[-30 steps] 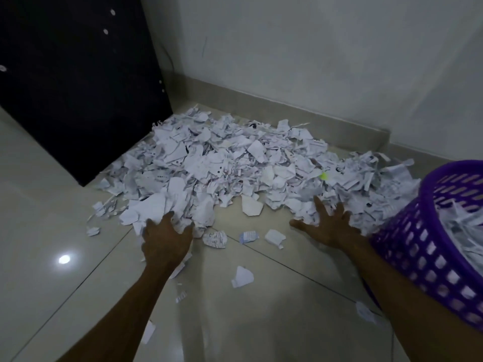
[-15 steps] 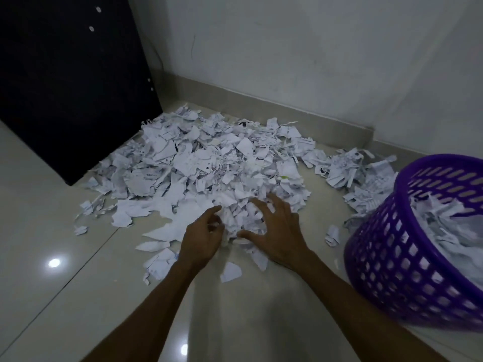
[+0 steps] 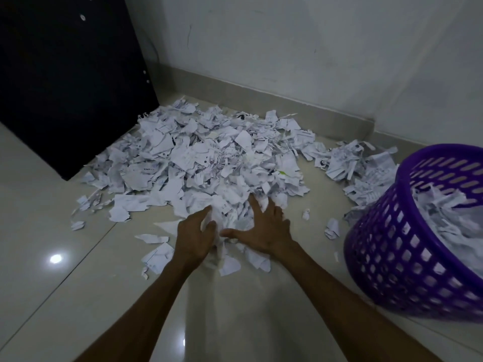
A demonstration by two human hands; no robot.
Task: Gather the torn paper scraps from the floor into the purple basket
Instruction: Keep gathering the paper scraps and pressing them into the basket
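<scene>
A bunch of scraps (image 3: 230,223) is now pressed between the two hands at the near edge of the heap, where a second ago the hands were set wide apart at its 7 and 4 o'clock corners. The left hand (image 3: 194,237) is cupped, its fingers curled into the paper at the bunch's 9 o'clock side; the right hand (image 3: 264,229) is spread with straight fingers and laid flat against the 3 o'clock side. A bare strip of floor (image 3: 317,202) has been opened at the heap's 3 o'clock, so that a smaller patch of scraps (image 3: 363,165) is left apart beside the basket. From the hands, the purple basket (image 3: 407,246) is found at 3 o'clock, tilted and already partly filled with paper. The main pile (image 3: 203,160) is spread beyond the hands at 12 o'clock, toward the wall and a dark cabinet (image 3: 65,74) at 10 o'clock. A handful is judged ready to be lifted across; most of the paper is yet to be gathered.
</scene>
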